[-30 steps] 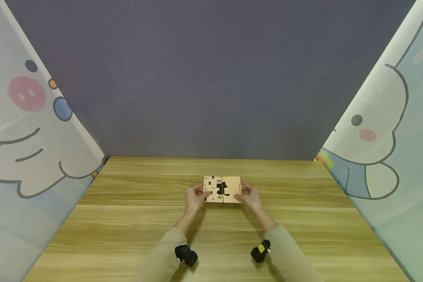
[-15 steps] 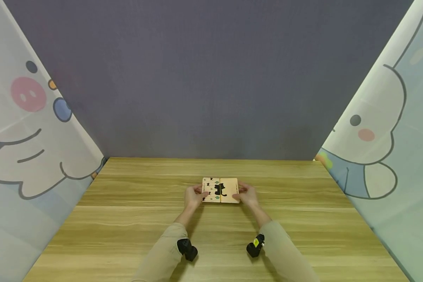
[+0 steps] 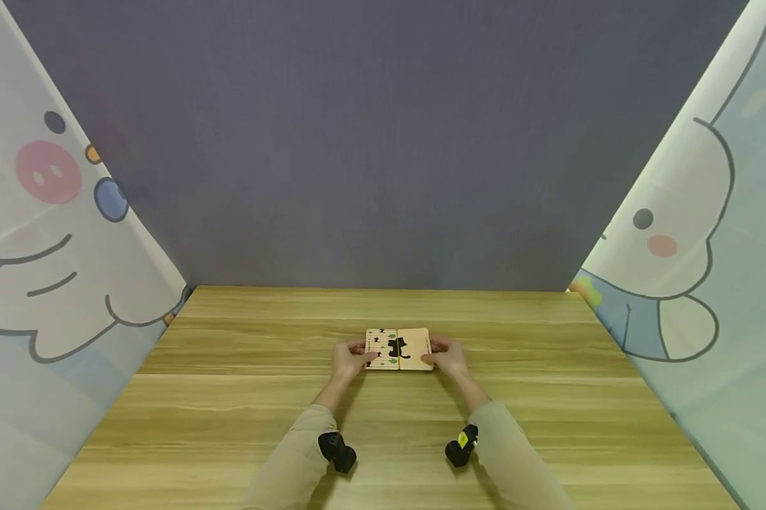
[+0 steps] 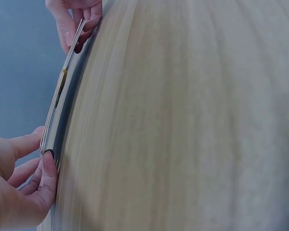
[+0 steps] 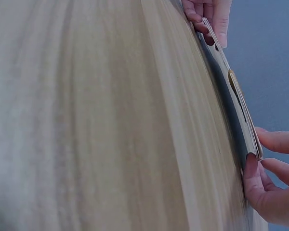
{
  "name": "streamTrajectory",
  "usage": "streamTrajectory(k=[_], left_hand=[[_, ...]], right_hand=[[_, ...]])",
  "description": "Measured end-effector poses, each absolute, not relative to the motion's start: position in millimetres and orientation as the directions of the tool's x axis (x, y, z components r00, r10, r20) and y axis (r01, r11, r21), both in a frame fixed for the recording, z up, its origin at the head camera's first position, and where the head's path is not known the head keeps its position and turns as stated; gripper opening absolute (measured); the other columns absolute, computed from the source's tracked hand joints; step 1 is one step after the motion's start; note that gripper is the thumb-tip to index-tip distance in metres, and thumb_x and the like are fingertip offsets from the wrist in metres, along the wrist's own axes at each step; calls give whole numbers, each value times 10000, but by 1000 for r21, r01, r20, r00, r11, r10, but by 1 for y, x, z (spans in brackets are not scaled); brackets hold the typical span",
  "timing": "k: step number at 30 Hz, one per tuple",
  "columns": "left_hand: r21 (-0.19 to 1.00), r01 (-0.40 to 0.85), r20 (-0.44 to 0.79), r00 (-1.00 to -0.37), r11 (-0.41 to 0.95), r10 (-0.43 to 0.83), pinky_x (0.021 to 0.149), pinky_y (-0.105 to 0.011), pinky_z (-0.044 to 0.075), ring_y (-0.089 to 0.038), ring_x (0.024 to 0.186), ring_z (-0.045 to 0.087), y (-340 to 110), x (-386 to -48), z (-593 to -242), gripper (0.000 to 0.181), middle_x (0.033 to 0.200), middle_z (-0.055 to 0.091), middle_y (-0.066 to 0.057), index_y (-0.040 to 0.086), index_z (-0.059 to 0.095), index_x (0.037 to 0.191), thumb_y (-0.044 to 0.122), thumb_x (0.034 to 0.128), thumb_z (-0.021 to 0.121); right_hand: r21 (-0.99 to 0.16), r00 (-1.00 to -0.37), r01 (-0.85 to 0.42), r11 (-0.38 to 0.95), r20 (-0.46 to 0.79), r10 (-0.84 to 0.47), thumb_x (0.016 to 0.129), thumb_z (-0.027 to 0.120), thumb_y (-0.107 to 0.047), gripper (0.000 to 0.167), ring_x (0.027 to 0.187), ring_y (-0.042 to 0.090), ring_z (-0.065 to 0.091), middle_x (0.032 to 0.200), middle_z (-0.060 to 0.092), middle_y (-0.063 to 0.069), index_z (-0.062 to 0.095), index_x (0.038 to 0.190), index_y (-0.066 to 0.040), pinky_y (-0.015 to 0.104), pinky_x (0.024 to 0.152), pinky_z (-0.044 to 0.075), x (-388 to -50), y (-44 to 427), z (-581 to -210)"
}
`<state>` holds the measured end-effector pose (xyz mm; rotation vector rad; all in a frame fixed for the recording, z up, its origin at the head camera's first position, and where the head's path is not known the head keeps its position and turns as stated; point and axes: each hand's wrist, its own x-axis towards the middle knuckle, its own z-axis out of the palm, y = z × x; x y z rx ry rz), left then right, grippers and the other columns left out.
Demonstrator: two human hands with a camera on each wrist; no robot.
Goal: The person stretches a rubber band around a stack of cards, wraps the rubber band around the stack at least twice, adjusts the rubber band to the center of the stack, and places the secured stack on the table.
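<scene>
In the head view a small open notebook (image 3: 416,344) lies between both hands, with a striped left page and a plain cream right page. A black cat picture spans its middle, beside a yellow line along the fold. My left hand (image 3: 349,360) pinches the left edge, thumb on the page and fingers beneath. On the opposite edge my right hand (image 3: 450,358) grips the same way. Both wrist views show the notebook (image 4: 55,106) nearly edge-on, thin and layered, with curled fingertips (image 5: 251,166) under it. Its underside is mostly hidden.
A wood-grain table (image 3: 229,397) spreads around the hands. Behind it rises a dark grey panel (image 3: 383,156). Cartoon-printed sheets (image 3: 70,269) hang at both sides. Black wrist cameras (image 3: 336,452) sit on the beige sleeves (image 3: 296,453).
The notebook has shifted slightly left and toward the person, and its far edge has come down in the picture. Both hands have moved with it and keep their hold.
</scene>
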<state>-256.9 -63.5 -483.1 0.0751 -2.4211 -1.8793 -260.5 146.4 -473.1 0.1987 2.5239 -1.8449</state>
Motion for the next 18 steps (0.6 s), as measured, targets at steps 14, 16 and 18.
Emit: streamTrajectory(k=[14, 16, 18], left_hand=[[984, -48, -29, -993, 172, -111, 542, -274, 532, -167, 609, 592, -74, -253, -482, 301, 802, 605, -175, -148, 585, 1001, -35, 738, 679], [986, -54, -37, -994, 157, -107, 566, -291, 538, -205, 639, 603, -77, -252, -481, 295, 830, 594, -199, -165, 566, 1017, -42, 763, 650], [983, -43, -25, -994, 177, -105, 565, -302, 539, -242, 648, 607, -80, -250, -480, 293, 846, 596, -213, -168, 560, 1029, -27, 782, 634]], right_hand=[[-971, -990, 136, 197, -123, 75, 730, 624, 111, 457, 954, 349, 547, 1089, 523, 307, 478, 1162, 145, 319, 714, 520, -249, 152, -468], [-972, -992, 118, 202, -107, 65, 753, 608, 101, 432, 968, 366, 540, 1088, 521, 317, 471, 1159, 155, 330, 730, 517, -247, 155, -467], [-971, -994, 102, 215, -91, 63, 773, 597, 86, 410, 961, 367, 546, 1078, 528, 318, 471, 1157, 159, 333, 732, 515, -246, 159, -467]])
